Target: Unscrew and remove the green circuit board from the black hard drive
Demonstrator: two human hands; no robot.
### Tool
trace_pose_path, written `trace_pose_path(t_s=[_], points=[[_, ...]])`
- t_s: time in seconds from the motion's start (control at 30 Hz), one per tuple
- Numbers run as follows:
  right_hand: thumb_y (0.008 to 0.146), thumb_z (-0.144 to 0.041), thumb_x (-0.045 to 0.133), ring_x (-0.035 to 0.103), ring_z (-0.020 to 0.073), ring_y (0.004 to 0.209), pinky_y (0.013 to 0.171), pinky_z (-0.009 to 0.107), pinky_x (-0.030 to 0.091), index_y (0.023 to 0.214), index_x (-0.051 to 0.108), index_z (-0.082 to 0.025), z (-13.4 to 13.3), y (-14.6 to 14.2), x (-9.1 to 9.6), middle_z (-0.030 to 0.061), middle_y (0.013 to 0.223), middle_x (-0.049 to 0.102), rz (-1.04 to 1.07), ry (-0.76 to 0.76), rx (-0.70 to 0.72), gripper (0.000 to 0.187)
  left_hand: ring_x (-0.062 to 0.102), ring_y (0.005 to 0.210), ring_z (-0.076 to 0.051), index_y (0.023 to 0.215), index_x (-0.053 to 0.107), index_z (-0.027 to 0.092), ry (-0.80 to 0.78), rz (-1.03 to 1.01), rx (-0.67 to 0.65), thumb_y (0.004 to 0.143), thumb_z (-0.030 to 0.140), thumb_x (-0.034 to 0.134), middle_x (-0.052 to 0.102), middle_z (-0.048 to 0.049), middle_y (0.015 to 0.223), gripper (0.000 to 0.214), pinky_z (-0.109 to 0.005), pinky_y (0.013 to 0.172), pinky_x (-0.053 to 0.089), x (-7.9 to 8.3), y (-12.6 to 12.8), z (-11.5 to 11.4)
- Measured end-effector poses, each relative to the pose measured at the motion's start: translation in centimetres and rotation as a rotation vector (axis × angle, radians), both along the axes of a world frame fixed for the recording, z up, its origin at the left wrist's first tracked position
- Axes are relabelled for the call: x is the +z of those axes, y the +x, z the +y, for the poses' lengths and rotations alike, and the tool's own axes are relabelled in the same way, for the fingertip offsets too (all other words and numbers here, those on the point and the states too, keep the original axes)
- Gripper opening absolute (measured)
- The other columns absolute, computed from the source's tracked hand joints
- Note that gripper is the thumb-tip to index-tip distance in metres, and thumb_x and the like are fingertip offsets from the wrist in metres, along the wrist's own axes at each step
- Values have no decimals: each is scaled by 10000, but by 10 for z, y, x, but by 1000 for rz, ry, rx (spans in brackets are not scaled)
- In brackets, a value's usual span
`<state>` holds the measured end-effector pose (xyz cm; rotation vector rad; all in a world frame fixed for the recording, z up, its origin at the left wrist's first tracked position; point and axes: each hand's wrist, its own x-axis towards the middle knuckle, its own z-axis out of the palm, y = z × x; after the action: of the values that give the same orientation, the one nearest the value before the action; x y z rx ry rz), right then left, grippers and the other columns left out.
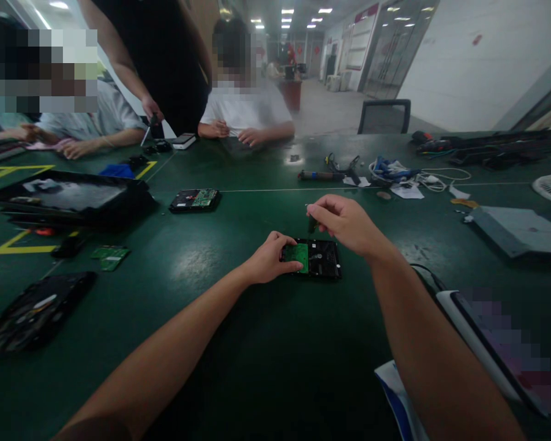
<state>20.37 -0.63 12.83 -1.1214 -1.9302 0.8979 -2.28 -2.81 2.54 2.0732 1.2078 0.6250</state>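
Note:
A black hard drive point(321, 260) lies on the dark green table point(257, 343) in front of me, its green circuit board point(298, 255) facing up. My left hand point(270, 260) rests on the drive's left end, fingers curled, thumb pressing the circuit board. Just above the drive, my right hand point(344, 223) is closed around a small dark tool point(311, 220), seemingly a screwdriver, whose tip points down at the drive.
A second hard drive point(195, 199) lies further back left, a loose green board point(110, 256) and dark trays point(64, 199) at the left. Tools and cables point(395, 171) sit at the back right, a grey plate point(518, 229) at the right. Other people sit across the table.

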Motion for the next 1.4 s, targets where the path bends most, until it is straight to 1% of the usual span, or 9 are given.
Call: trace_pose_path(t_s=[0.2, 0.4, 0.5, 0.6, 0.73, 0.83, 0.93, 1.07, 1.4], points=[[1006, -479, 547, 557, 94, 605, 490, 238, 405, 1049, 720, -207, 6, 2, -5, 54, 1027, 727, 106, -70, 67, 326, 541, 846, -181, 1347, 578, 213, -8, -4, -6, 819, 526, 768, 468, -77, 1168, 643, -385, 801, 550, 2, -1, -1], [1013, -431, 530, 622, 128, 658, 550, 260, 498, 1149, 716, -213, 7, 8, -4, 64, 978, 709, 198, -209, 126, 318, 546, 846, -179, 1348, 573, 215, -14, -13, -4, 825, 516, 766, 466, -79, 1174, 634, -391, 804, 552, 2, 0, -2], [1001, -445, 561, 589, 132, 640, 528, 254, 449, 1140, 730, -234, 5, 10, -2, 26, 815, 668, 122, -147, 115, 304, 546, 847, -180, 1345, 574, 219, -10, -15, -5, 826, 513, 768, 468, -79, 1172, 627, -397, 810, 553, 1, 0, -2], [975, -494, 604, 563, 130, 644, 548, 257, 433, 1021, 737, -220, 5, 9, -2, 14, 761, 647, 80, -49, 62, 309, 545, 856, -183, 1342, 576, 224, -7, -15, -2, 825, 517, 770, 468, -77, 1173, 625, -399, 814, 553, 1, -1, -2], [924, -476, 680, 561, 125, 640, 551, 260, 441, 908, 689, -196, 6, 5, -4, 30, 800, 676, 116, -54, -11, 281, 546, 858, -182, 1350, 572, 223, -10, -21, -9, 830, 520, 763, 467, -77, 1177, 629, -391, 801, 552, 1, -1, -2], [946, -441, 650, 552, 108, 624, 506, 248, 409, 981, 686, -205, 5, 3, -4, 50, 959, 724, 154, -71, 20, 241, 544, 865, -185, 1345, 579, 223, 1, -19, -6, 822, 512, 773, 469, -75, 1162, 628, -393, 806, 552, 0, -1, -2], [995, -474, 570, 532, 92, 595, 484, 244, 390, 1081, 708, -221, 5, 3, -4, 57, 1059, 730, 146, -79, 71, 301, 542, 862, -182, 1341, 585, 218, 7, -25, -4, 821, 506, 778, 469, -73, 1146, 625, -387, 799, 550, -1, -1, -2], [1017, -494, 517, 562, 97, 612, 496, 244, 411, 1108, 724, -214, 6, 5, -5, 72, 1068, 722, 155, -132, 81, 360, 539, 854, -176, 1345, 582, 211, 1, -39, -6, 829, 503, 773, 470, -81, 1164, 622, -383, 798, 549, 0, 0, -2], [998, -434, 565, 549, 90, 608, 497, 235, 387, 1075, 707, -224, 4, 8, -1, 46, 1020, 721, 180, -154, 124, 265, 548, 874, -191, 1355, 577, 228, -24, -24, 15, 815, 497, 783, 470, -80, 1183, 638, -405, 834, 554, -1, 1, -2]])
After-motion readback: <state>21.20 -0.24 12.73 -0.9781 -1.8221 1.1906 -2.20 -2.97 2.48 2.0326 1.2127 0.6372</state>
